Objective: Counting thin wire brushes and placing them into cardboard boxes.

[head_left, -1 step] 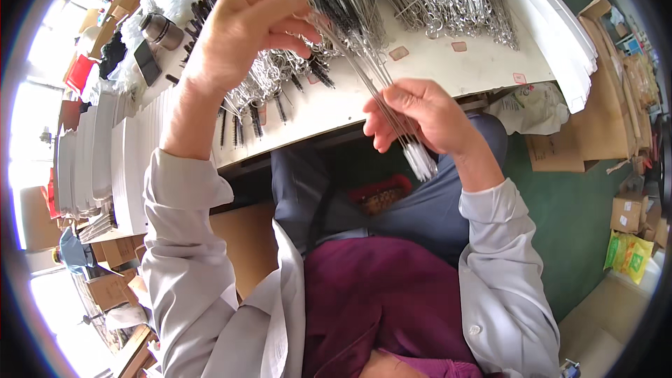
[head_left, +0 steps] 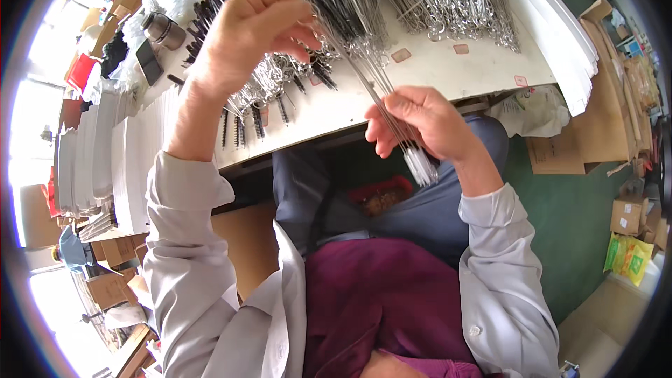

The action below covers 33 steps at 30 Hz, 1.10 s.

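Observation:
A small bundle of thin wire brushes (head_left: 420, 166) slants across in front of me, its white bristle ends pointing down toward my lap. My right hand (head_left: 423, 119) is closed around the wires just above those bristles. At the upper end of the same brushes my left hand (head_left: 262, 28) pinches with thumb and curled fingers; the exact contact is partly hidden. Beneath and beyond my left hand lie heaped wire brushes (head_left: 273, 80) with looped ends, some with black bristles (head_left: 339, 10). Farther right is another pile of looped metal brushes (head_left: 448, 7).
The pale worktable (head_left: 483, 73) has its front edge over my knees. White card strips (head_left: 129, 161) stand at the left and white boards (head_left: 553, 28) at the right. A metal flask (head_left: 163, 31) and a dark phone (head_left: 148, 63) lie back left. Cardboard (head_left: 560, 150) stands right.
Both hands and the held brushes have shifted only very slightly, with the lower end a little farther down. The hold looks the same.

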### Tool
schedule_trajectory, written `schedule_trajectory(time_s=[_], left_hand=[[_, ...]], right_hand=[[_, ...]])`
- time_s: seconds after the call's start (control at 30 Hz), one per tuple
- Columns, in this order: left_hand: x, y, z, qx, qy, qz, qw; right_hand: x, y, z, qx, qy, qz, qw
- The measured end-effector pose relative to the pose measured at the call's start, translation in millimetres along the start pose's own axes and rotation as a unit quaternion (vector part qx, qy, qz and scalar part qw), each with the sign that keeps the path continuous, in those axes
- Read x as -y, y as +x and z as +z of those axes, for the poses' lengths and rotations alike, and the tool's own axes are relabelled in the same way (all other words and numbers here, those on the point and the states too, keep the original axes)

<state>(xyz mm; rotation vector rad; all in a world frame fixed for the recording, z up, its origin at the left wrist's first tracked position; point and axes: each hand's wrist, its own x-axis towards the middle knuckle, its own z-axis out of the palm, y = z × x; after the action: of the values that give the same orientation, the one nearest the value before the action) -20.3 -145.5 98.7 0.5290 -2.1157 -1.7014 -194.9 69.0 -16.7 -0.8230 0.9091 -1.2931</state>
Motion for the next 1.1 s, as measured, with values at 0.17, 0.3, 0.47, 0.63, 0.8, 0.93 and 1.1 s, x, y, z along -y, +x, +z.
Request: schedule_trajectory(time_s=[0.17, 0.3, 0.47, 0.63, 0.8, 0.93, 1.1], left_hand=[[30, -13, -2, -0.033, 0.047, 0.009, 0.998], [46, -20, 3, -0.072, 0.088, 0.038, 0.993], [56, -36, 11, -0.119, 0.192, 0.06, 0.972], [72, -49, 18, -0.131, 0.412, 0.304, 0.849], [81, -71, 30, -0.059, 0.543, 0.317, 0.775], [79, -95, 26, -0.12, 0.499, 0.292, 0.807], [96, -139, -35, -0.281, 0.508, -0.018, 0.814]], right_hand=[[-24, -12, 8, -0.028, -0.052, 0.04, 0.997], [-38, -17, 12, -0.045, -0.085, 0.052, 0.994], [-49, -18, 18, -0.072, -0.11, 0.05, 0.99], [-57, -18, 22, -0.084, -0.167, 0.03, 0.982], [-66, -17, 30, -0.097, -0.201, -0.03, 0.974], [-72, -19, 26, -0.097, -0.209, -0.032, 0.973], [-71, -22, 25, -0.096, -0.241, -0.018, 0.966]])
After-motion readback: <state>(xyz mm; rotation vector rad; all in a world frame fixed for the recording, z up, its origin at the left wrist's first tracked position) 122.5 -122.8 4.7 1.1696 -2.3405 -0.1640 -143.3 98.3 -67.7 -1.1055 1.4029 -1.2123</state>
